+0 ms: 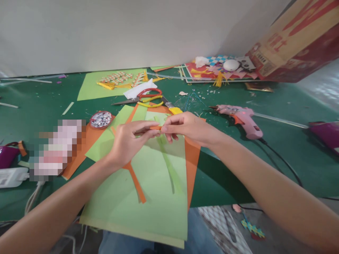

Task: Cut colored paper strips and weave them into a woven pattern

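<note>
Pinched orange strip partly hidden, paper bag cropped, pale object pixelated.

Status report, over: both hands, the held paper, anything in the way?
Left grip pinching orange paper piece; right grip at its right end. Scissors lie beyond, glue gun to the right; neither seems in the way.

Scene moderately lit. Light judged from right: wall shaded left of paper bag; thin shadow cast left of green strip. Tabletop darkened below right forearm. Right margin washed pale. Forearm stretched toward corner. Folded orange strip softened. Patch at left coarsely pixelated.
</note>
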The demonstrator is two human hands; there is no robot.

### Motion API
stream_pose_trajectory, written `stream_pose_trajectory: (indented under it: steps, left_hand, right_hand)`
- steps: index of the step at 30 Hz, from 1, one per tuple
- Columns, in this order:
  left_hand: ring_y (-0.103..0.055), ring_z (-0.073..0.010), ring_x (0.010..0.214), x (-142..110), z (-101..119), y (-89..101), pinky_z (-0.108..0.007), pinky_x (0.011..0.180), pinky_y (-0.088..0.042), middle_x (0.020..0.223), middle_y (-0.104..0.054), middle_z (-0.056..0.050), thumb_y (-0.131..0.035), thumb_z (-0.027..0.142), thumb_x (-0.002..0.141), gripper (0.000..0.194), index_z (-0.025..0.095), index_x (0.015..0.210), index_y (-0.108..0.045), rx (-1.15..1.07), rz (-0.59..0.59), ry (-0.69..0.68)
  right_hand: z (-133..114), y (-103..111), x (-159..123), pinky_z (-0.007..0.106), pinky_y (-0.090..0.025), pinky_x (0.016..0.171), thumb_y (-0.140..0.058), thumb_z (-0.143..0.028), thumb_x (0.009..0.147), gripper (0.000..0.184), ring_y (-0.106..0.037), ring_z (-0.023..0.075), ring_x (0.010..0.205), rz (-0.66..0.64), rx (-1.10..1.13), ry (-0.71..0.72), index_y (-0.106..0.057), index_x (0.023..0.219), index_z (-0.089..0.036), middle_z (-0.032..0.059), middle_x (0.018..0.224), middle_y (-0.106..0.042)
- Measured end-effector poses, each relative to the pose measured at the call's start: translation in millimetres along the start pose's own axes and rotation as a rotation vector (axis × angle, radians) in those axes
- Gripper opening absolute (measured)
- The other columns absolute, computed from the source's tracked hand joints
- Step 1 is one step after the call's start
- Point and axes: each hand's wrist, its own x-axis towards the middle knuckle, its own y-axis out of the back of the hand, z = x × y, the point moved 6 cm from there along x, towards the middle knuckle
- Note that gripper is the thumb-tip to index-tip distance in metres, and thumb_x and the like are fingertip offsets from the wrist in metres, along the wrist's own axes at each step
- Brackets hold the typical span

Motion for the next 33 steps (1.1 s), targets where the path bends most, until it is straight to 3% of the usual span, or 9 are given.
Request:
stream_pose_trajectory:
  steps: [16,33]
  left_hand:
    - [-0.074,-0.0217,0.08,0.6,-0.3,-1.2,-0.031,0.079,-0.06,0.088,-0.077,-0.004,-0.073,0.034,0.078,0.019,0.02,0.091,-0.074,-0.054,-0.003,0.009]
    - [-0.074,-0.0181,0.077,-1.5,5.5,-0.5,-0.026,0.074,-0.061,0.088,-0.077,-0.003,-0.067,0.032,0.083,0.02,0.02,0.098,-0.074,-0.021,-0.01,-0.086]
  right_hand:
    - [-1.3,0.2,0.0,0.024,-0.039,0.053,-0.076,-0.049,0.067,0.036,-0.055,0.0093,0.052,-0.009,0.002,-0.014,-0.063,0.058,-0.017,0.0009,0.057,-0.064]
    - [2.9,0.2,0.7,0.023,-0.038,0.052,-0.076,-0.045,0.07,0.033,-0.054,0.0081,0.052,-0.055,0.07,-0.018,-0.065,0.06,-0.016,0.0005,0.058,-0.064]
